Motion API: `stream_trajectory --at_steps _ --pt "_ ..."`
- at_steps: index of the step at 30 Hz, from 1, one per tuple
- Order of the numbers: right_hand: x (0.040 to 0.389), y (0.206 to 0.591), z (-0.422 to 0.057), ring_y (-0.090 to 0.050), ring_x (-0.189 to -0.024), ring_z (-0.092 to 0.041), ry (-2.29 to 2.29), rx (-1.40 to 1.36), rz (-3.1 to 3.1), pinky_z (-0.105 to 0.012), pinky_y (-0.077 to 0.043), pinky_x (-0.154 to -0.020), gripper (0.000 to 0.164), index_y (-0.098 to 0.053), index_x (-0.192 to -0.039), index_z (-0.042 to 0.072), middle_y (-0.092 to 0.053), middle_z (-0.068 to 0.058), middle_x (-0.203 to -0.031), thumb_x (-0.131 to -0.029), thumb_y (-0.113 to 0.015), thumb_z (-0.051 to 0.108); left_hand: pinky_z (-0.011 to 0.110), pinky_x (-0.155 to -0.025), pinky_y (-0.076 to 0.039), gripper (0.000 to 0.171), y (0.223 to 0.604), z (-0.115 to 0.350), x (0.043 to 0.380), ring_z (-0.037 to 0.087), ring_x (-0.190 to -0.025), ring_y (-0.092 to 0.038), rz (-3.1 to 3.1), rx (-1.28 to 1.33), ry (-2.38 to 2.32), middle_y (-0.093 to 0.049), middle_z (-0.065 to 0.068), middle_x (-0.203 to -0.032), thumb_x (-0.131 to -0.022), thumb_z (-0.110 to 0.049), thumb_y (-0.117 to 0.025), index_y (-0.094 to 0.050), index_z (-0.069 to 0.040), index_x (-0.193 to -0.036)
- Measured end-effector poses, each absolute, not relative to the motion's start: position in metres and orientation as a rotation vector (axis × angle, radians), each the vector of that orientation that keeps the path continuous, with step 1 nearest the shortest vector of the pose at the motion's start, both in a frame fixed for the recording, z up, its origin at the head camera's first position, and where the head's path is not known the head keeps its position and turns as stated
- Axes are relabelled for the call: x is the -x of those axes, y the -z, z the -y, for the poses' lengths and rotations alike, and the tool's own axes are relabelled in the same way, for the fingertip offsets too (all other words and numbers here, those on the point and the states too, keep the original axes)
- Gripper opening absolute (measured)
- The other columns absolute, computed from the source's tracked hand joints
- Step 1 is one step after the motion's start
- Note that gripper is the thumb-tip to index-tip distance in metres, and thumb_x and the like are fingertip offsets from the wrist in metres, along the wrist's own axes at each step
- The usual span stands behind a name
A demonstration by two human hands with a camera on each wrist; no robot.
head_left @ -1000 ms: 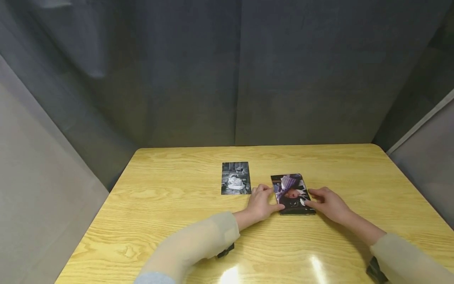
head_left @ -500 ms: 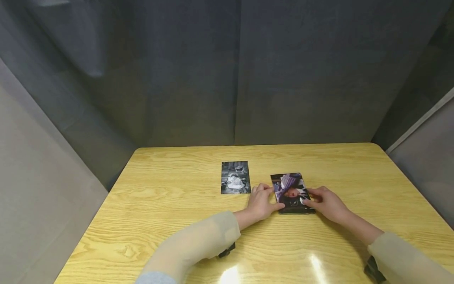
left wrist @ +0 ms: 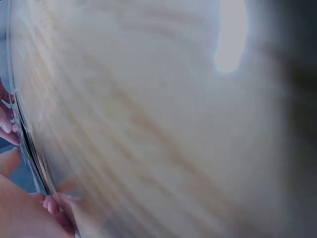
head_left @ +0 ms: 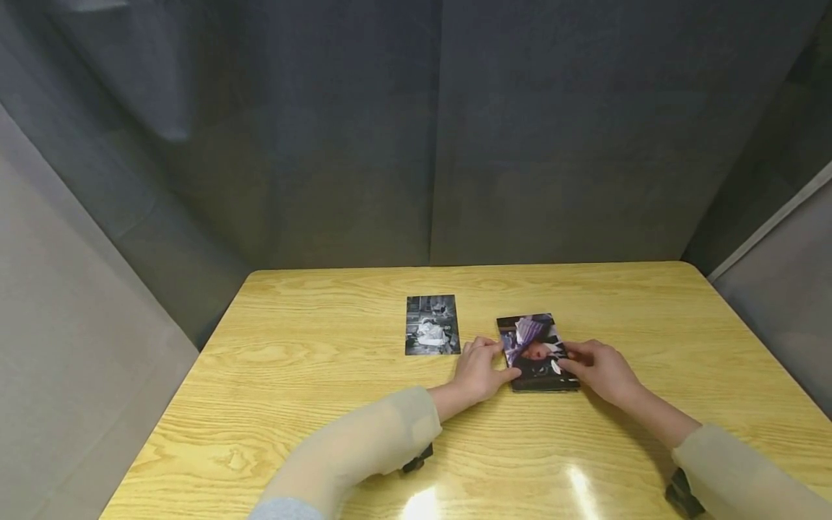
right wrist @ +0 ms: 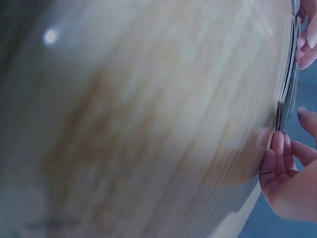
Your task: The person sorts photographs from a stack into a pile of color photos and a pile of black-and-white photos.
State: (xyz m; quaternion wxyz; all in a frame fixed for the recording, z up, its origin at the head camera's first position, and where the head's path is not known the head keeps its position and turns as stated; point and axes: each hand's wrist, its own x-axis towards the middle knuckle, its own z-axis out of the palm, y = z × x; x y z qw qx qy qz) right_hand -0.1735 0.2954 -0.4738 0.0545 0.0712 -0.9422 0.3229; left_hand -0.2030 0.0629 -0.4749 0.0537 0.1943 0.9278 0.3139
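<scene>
A small stack of photo prints lies on the table, its top print a colour picture with purple and black areas. At its left edge my left hand holds it, thumb over the top print and fingers along the side. From the right, my right hand grips the opposite edge between thumb and fingers. The right wrist view shows the layered edges of the stack side-on, with the right fingers against its end. Left of the stack, a black-and-white photo lies flat by itself.
The wood-grain table ends at a dark curtain along the back. Grey partitions stand at both sides. Light reflects off the table's near part. Dark wrist devices sit under the sleeves.
My right hand has shifted very slightly away from me, and the top print's far edge has moved a little the same way. The left hand and the black-and-white photo stay put.
</scene>
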Motion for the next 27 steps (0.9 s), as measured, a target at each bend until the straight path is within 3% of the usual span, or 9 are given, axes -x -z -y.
stream_trajectory --at_steps 10,17,20,27 --pt "0.174 0.475 -0.296 -0.064 -0.078 -0.027 -1.017 -0.177 2.780 -0.034 -0.051 -0.066 0.033 -0.065 -0.112 -0.013 -0.067 -0.011 -0.085 -0.086 -0.072 0.005 0.027 -0.090 -0.041 0.052 0.476 -0.066 0.204 0.020 -0.107 -0.052 -2.820 -0.538 -1.076 -0.061 0.005 -0.118 -0.089 -0.029 -0.073 -0.060 -0.008 -0.134" --pt "0.173 0.472 -0.293 -0.064 -0.076 -0.025 -1.026 -0.162 2.746 -0.030 -0.050 -0.064 0.033 -0.065 -0.112 -0.014 -0.067 -0.013 -0.085 -0.086 -0.073 0.006 0.025 -0.082 -0.042 0.044 0.476 -0.066 0.205 0.013 -0.088 -0.052 -2.763 -0.517 -1.257 -0.061 -0.004 -0.089 -0.088 -0.020 -0.074 -0.064 -0.006 -0.128" --pt "0.173 0.469 -0.290 -0.064 -0.075 -0.024 -1.056 -0.147 2.732 -0.027 -0.049 -0.057 0.034 -0.064 -0.114 -0.014 -0.067 -0.014 -0.087 -0.087 -0.072 0.005 0.021 -0.079 -0.044 0.039 0.475 -0.066 0.205 0.012 -0.083 -0.055 -2.712 -0.504 -1.381 -0.062 -0.004 -0.086 -0.086 -0.012 -0.075 -0.066 -0.002 -0.123" --pt "0.173 0.459 -0.281 -0.061 -0.070 -0.018 -1.116 -0.097 2.664 -0.023 -0.044 -0.050 0.034 -0.065 -0.115 -0.012 -0.067 -0.015 -0.087 -0.088 -0.072 0.008 0.017 -0.065 -0.045 0.050 0.473 -0.063 0.207 0.000 -0.069 -0.048 -2.519 -0.394 -1.666 -0.060 -0.006 -0.078 -0.087 -0.001 -0.071 -0.055 0.003 -0.134"
